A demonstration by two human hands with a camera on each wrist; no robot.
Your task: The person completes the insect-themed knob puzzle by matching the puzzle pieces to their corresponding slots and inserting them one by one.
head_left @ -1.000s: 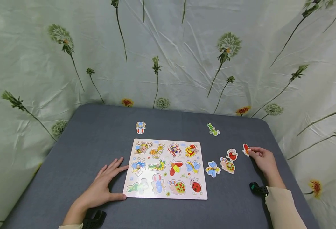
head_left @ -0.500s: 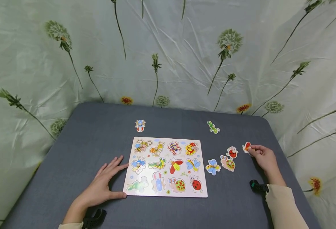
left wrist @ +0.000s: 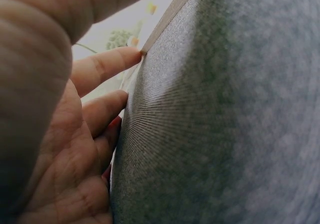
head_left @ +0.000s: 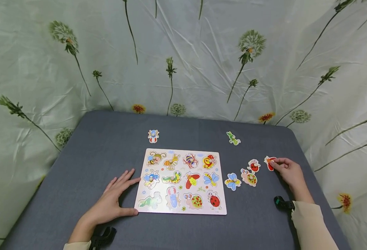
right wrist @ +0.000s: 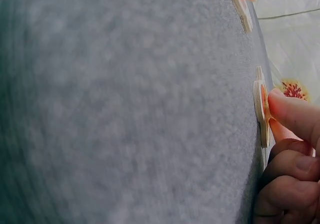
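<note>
My left hand (head_left: 108, 201) rests on the table with fingers spread. Its thumb and index fingertip are at the left edge of a pink insect puzzle board (head_left: 206, 209), and the left wrist view shows fingertips (left wrist: 134, 55) at the board's side. To the right of the board, my right hand (head_left: 290, 175) pinches a red-winged insect puzzle piece (head_left: 269, 164) between thumb and index finger. In the right wrist view that piece (right wrist: 259, 108) is seen edge-on, close over the table; its other fingers are curled. A ladybug piece (head_left: 253, 166) lies just left of this hand.
A snail piece (head_left: 249, 177) and a blue-winged bee piece (head_left: 232, 182) lie between board and right hand. Behind the board are a beetle piece (head_left: 153, 136) and a green grasshopper-like piece (head_left: 233, 138). Several pieces sit in the board's upper rows. A flowered cloth (head_left: 202, 83) hangs behind the table.
The red-winged piece has turned within the right fingers while that hand stays almost in place. The left hand and the board hold still; the head view has tilted slightly.
</note>
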